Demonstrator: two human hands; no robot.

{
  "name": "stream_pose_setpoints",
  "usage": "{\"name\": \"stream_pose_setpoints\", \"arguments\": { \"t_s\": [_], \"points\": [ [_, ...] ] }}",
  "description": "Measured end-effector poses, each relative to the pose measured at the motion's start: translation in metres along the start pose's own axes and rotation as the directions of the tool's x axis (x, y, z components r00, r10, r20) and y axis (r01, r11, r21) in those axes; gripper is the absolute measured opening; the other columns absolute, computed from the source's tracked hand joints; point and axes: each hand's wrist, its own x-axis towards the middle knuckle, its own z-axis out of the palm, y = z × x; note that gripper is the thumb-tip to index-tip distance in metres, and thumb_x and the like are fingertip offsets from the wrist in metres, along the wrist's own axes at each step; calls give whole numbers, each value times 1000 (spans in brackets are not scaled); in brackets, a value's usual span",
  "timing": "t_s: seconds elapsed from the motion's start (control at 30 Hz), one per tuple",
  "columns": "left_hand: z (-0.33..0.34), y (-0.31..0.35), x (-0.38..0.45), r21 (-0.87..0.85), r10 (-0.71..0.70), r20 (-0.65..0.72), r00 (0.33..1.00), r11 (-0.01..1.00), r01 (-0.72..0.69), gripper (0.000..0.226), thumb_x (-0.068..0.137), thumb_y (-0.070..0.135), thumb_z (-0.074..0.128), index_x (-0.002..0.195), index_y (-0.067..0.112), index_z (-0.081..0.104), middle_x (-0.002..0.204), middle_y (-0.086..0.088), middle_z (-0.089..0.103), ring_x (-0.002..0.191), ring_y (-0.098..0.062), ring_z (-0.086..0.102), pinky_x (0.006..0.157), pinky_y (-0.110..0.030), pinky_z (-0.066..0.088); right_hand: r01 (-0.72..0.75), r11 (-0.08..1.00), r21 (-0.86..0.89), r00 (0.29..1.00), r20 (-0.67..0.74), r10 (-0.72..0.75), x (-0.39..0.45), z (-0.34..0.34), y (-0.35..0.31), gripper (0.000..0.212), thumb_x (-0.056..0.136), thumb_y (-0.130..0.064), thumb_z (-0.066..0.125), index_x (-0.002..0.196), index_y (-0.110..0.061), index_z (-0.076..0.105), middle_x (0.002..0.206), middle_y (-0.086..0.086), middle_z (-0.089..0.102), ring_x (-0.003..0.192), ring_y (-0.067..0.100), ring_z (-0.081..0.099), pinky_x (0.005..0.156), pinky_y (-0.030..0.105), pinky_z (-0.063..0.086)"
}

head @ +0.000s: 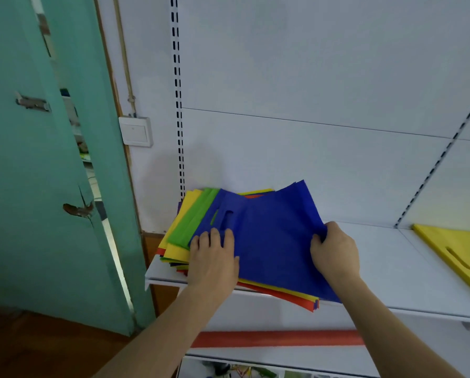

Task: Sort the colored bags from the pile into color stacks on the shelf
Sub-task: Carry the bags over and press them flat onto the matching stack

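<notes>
Flat blue fabric bag (pixel 269 236) atop mixed pile (pixel 179 249); right edge pinched by right hand (pixel 334 252); left hand (pixel 214 257) pressed flat, fingers straight; yellow stack (pixel 457 249) far right.

I see a blue bag (pixel 269 241) topping green (pixel 193 222), yellow and red ones on the white shelf (pixel 386 271); the door (pixel 37 165) is teal.
</notes>
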Motion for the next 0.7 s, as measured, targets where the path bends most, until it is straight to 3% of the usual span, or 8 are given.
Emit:
{"name": "stream_pose_setpoints", "arguments": {
  "t_s": [0.1,0.17,0.3,0.5,0.53,0.6,0.67,0.7],
  "points": [
    [-4,-12,2,-35,-15,22,1000,999,15,80,103,61,43,165,19,17,169,-18,24,155,-40,22,127,-54,22,19,992,124,999,-45,-14,-6,-7,-1,20,99,-17,54,118,-19,60,94,-7,65,81,18,59,71,37,50],
    [-8,-22,7,-53,-15,17,1000,998,16,80,103,63,41,164,18,18,167,-18,28,153,-39,26,125,-53,26,92,982,164,994,-72,-81,-16,-14,-1,27,99,-17,56,123,-29,59,99,-14,63,83,7,57,71,32,45],
    [-14,-31,23,-112,-10,-30,1000,994,7,74,103,61,41,160,17,27,151,-15,47,140,-35,43,116,-48,39,155,972,176,981,-143,-130,-32,-31,5,16,100,-21,58,104,-36,58,102,-17,57,88,1,57,78,35,45],
    [-17,-30,47,-425,30,-44,999,904,-46,63,101,50,52,152,17,37,125,-9,65,112,-32,62,93,-47,54,111,950,293,972,-229,-43,-52,-53,11,22,104,-31,59,93,-47,51,89,-25,64,78,-2,59,62,32,43],
    [-17,-29,54,-543,18,-31,999,839,-32,59,100,45,56,150,19,39,121,-5,67,109,-32,65,89,-47,56,117,948,295,969,-242,-44,-54,-56,11,22,103,-32,60,92,-47,50,89,-25,64,77,-1,59,61,32,42],
    [-21,-27,66,-808,-37,51,998,586,63,56,102,33,60,153,22,40,109,9,69,100,-25,70,83,-44,58,134,939,317,960,-277,-44,-57,-61,10,20,102,-33,63,94,-47,51,91,-23,65,80,1,60,62,33,43],
    [-24,-25,78,-930,-83,93,992,348,116,56,103,24,63,155,25,42,98,16,71,94,-16,72,84,-43,59,151,927,344,948,-318,-36,-59,-65,11,15,102,-37,64,99,-45,51,95,-21,65,82,3,61,62,35,45],
    [-25,-24,82,-953,-92,71,993,288,95,50,102,19,63,150,27,49,96,14,74,94,-14,73,86,-44,60,158,921,355,939,-341,-30,-60,-67,11,13,101,-41,63,101,-43,51,94,-20,64,81,4,61,61,36,46]
  ]
}}
